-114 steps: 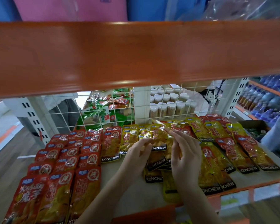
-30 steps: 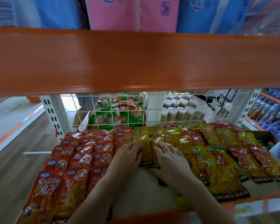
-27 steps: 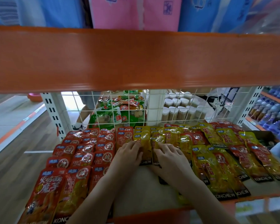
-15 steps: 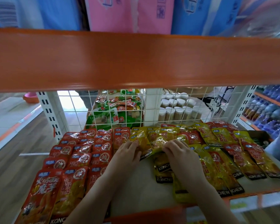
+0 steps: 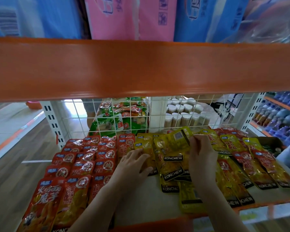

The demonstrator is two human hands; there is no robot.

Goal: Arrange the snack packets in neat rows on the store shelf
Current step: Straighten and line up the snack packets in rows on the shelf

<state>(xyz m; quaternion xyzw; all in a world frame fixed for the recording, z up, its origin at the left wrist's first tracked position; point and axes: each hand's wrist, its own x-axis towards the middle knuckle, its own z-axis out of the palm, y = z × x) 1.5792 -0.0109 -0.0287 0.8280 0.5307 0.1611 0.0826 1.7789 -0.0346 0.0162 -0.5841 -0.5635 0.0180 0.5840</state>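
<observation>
Red snack packets (image 5: 84, 164) lie in overlapping rows on the left of the shelf (image 5: 141, 201). Yellow KONCHEW packets (image 5: 172, 166) are piled loosely in the middle, and mixed red and yellow packets (image 5: 251, 166) lie on the right. My right hand (image 5: 202, 158) pinches the edge of one yellow packet (image 5: 177, 139), lifted and turned so its back with a code faces me. My left hand (image 5: 134, 164) rests with spread fingers on a flat yellow packet (image 5: 146, 149) beside the red rows.
A thick orange beam (image 5: 141, 67) of the upper shelf crosses the view just above the work area. A white wire grid (image 5: 157, 114) closes the back, with green packets (image 5: 119, 121) and white jars (image 5: 182, 114) behind it. Bottles (image 5: 281, 118) fill a rack on the right.
My right hand has picked one yellow packet up off the pile and turned it over. My left hand stays pressing on the yellow packet next to the red rows.
</observation>
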